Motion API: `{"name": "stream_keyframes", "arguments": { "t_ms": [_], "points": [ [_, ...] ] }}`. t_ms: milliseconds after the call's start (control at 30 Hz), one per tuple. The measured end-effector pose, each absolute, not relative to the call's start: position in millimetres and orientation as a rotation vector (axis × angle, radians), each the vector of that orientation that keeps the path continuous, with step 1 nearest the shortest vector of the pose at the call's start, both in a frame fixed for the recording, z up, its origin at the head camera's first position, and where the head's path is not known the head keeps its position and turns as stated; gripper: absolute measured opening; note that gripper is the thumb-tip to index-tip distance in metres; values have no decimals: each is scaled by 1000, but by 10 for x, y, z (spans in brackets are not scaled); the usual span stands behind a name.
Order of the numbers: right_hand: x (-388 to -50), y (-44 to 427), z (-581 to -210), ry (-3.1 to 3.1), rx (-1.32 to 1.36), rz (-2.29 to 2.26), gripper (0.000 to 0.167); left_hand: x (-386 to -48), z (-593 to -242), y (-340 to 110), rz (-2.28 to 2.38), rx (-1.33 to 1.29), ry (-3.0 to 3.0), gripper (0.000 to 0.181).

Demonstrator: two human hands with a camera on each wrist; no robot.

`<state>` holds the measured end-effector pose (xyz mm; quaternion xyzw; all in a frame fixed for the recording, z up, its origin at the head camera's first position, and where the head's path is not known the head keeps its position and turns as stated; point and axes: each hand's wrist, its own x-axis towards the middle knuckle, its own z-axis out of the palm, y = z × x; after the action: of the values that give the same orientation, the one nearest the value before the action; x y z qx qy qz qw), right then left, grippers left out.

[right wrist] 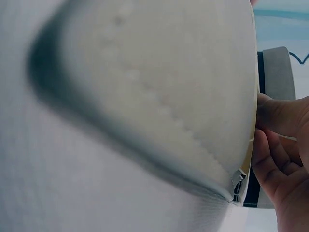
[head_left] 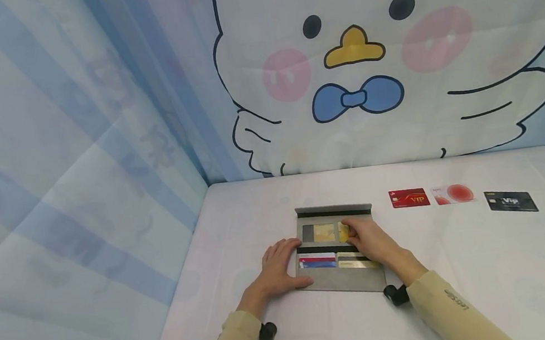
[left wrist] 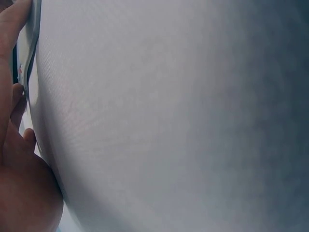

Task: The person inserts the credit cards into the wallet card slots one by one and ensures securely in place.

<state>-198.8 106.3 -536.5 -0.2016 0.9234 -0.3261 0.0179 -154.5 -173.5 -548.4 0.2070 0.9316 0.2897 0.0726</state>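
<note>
Card work: about midway, I judge, with four cards at the wallet and three lying outside it.
Filled pockets: three look settled, holding a pale gold card far left, a striped card near left and a banded card near right.
Pocket in hand: far right, with a yellow card (my fingers hide part of it, so I cannot tell how deep it sits or which way it slides).
Loose cards: a red card, a pink-and-white card and a black card, all well apart from the wallet, towards the far right.
Right hand: thumb and fingers pinch the yellow card at its right side.
Left hand: fingers fairly straight, touching the wallet's left edge, thumb over its near half; no card in them, and I take it as steadying.
Wallet's place: spread open on the white counter, between my hands.
Wallet's look: long and grey, a black strip along its far flap, a black band across the middle, bare grey at the near end; the right wrist view shows blurred stitching.
Card faces: the striped one shows white, red and blue; the banded one is gold with a dark stripe.
</note>
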Motion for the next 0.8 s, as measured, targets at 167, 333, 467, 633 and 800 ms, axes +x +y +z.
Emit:
{"name": "stream_keyframes", "arguments": {
  "t_ms": [167, 333, 467, 633, 800],
  "points": [
    [-1996, 1068, -5367, 2867, -649, -1032, 44, -1562, -5497, -1737, 858, 615, 2803, 87],
    [-2007, 1101, -5380, 2856, -657, -1061, 46, -1567, -5503, -1735, 850, 598, 2801, 87],
    [-2010, 1135, -5383, 2855, -646, -1077, 45, -1562, -5496, -1727, 856, 590, 2797, 87],
    [-2008, 1158, -5372, 2853, -633, -1092, 45, -1561, -5492, -1724, 858, 579, 2798, 87],
    [-2007, 1154, -5369, 2846, -623, -1103, 46, -1559, -5510, -1724, 840, 570, 2802, 88]
  ]
}}
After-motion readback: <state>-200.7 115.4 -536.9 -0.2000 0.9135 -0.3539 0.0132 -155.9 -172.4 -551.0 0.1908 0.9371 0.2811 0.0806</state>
